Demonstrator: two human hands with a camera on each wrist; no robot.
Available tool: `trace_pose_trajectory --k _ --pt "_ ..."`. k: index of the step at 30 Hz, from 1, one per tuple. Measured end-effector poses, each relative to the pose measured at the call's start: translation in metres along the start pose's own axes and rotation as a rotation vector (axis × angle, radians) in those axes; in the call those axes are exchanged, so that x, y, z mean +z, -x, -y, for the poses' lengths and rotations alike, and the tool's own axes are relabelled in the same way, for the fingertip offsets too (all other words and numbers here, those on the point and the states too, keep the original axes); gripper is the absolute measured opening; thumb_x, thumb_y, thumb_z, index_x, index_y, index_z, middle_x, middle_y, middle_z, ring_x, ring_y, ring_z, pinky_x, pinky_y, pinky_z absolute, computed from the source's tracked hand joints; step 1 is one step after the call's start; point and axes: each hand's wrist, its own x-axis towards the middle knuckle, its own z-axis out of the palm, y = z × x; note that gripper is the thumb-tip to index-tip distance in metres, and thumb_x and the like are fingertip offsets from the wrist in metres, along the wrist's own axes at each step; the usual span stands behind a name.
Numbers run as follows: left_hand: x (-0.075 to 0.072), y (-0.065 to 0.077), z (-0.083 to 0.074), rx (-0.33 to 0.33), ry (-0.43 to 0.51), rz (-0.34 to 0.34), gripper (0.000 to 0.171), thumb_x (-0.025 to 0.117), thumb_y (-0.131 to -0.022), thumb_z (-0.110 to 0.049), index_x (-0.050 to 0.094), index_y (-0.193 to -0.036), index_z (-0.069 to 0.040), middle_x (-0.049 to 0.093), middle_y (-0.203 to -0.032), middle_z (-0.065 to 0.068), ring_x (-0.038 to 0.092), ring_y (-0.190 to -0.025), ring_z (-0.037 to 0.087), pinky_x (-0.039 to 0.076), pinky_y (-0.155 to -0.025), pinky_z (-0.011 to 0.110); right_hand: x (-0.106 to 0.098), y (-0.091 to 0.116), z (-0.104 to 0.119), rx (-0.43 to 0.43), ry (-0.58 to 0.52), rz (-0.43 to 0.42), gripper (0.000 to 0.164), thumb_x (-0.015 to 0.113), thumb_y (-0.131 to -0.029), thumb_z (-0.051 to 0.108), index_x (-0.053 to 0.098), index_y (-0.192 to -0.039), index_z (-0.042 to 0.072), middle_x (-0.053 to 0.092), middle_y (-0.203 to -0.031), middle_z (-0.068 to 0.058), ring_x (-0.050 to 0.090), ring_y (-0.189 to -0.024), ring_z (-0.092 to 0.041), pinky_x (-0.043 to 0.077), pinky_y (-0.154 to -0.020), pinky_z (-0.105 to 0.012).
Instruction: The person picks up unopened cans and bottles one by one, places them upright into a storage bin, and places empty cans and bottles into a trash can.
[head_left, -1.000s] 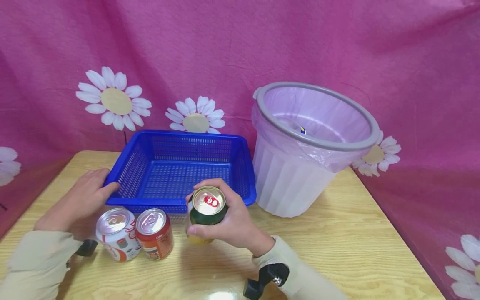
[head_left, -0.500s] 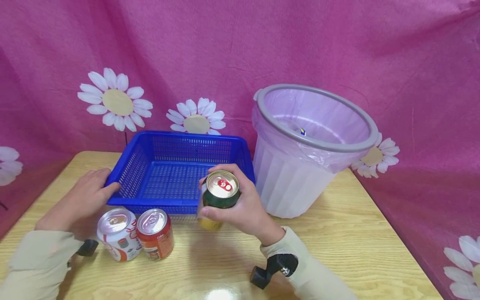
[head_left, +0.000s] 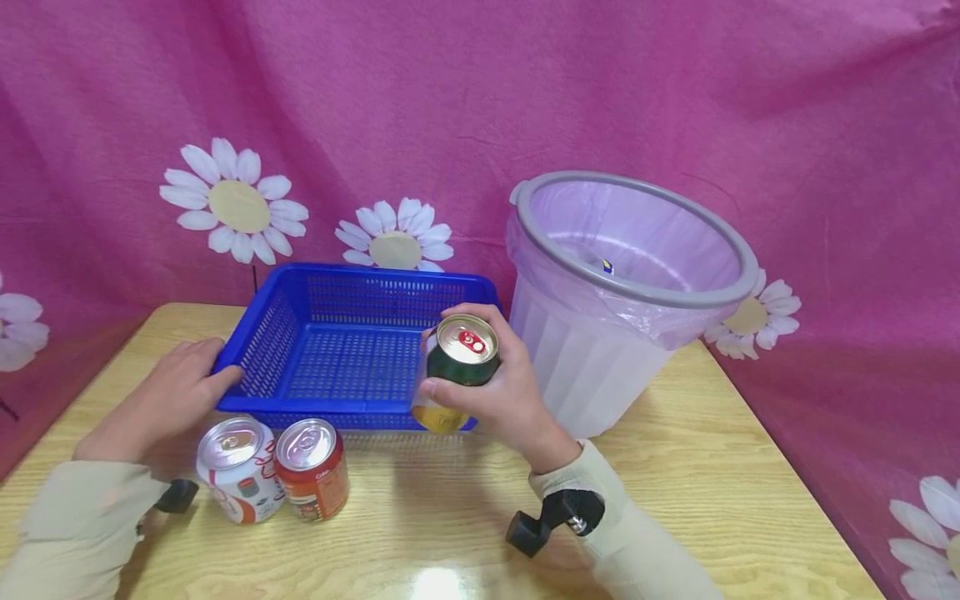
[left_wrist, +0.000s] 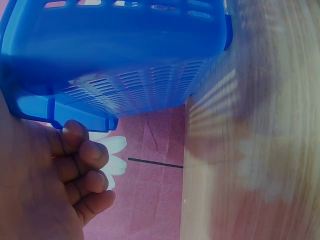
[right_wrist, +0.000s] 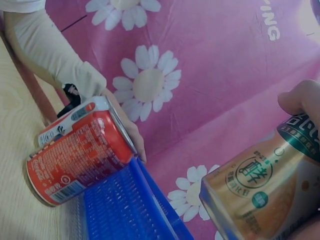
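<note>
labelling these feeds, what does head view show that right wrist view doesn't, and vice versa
Only head: round whitish plastic bin with grey rim, red pull tab on the green-and-gold metal can.
Only right wrist: round black emblem on that can, white lettering on the pink daisy cloth.
Both: that can, the cloth, red metal can, white metal can, blue plastic basket, left hand, right hand.

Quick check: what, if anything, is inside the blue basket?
In the blue basket, only its slotted floor and walls show. The right hand and the can it holds cover the near right part, so anything there can't be seen.
</note>
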Motion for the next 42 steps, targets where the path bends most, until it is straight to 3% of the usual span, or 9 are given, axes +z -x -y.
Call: trace_pose_trajectory --k 4,9,15,34,42 --pt "0.0 0.0 0.001 0.013 -0.004 -0.014 0.028 0.047 -0.098 -0.024 0.055 -0.102 0.002 0.062 -0.092 0.016 0.054 -0.093 0.035 0.038 -0.081 0.047 -0.002 -0.002 -0.001 0.04 0.015 -0.016 0.067 0.082 -0.068 -0.005 0.049 -0.125 0.009 0.066 -0.115 -0.022 0.068 -0.101 -0.017 0.056 -0.088 -0.036" --pt "0.0 0.0 0.001 0.008 -0.004 -0.006 0.029 0.047 -0.098 -0.025 0.056 -0.104 0.002 0.062 -0.093 0.017 0.054 -0.093 0.035 0.038 -0.081 0.047 -0.004 -0.005 -0.005 0.067 0.048 -0.035 0.067 0.082 -0.069 -0.002 0.049 -0.126 0.008 0.065 -0.116 -0.021 0.067 -0.101 -0.018 0.057 -0.086 -0.035" --pt "0.0 0.0 0.0 0.001 -0.006 -0.003 0.029 0.046 -0.098 -0.025 0.056 -0.103 0.001 0.062 -0.092 0.016 0.053 -0.094 0.035 0.038 -0.081 0.046 -0.007 -0.008 -0.006 0.088 0.087 -0.06 0.068 0.084 -0.068 0.0 0.051 -0.126 0.014 0.065 -0.115 -0.008 0.065 -0.102 -0.018 0.057 -0.085 -0.036" --pt "-0.001 0.0 0.0 -0.051 0.024 0.048 0.04 0.043 -0.1 -0.03 0.052 -0.116 0.005 0.061 -0.105 0.023 0.049 -0.104 0.039 0.038 -0.089 0.056 -0.01 -0.022 -0.022 0.116 0.193 -0.103 0.067 0.086 -0.069 0.01 0.052 -0.125 0.019 0.064 -0.115 -0.004 0.063 -0.105 -0.018 0.055 -0.088 -0.037" --pt "-0.001 0.001 -0.001 -0.041 0.02 0.041 0.038 0.044 -0.1 -0.028 0.054 -0.114 0.005 0.062 -0.105 0.023 0.05 -0.105 0.04 0.037 -0.09 0.056 -0.013 -0.028 -0.032 0.109 0.242 -0.111 0.065 0.087 -0.069 0.014 0.053 -0.124 0.024 0.063 -0.115 -0.003 0.062 -0.106 -0.017 0.055 -0.088 -0.036"
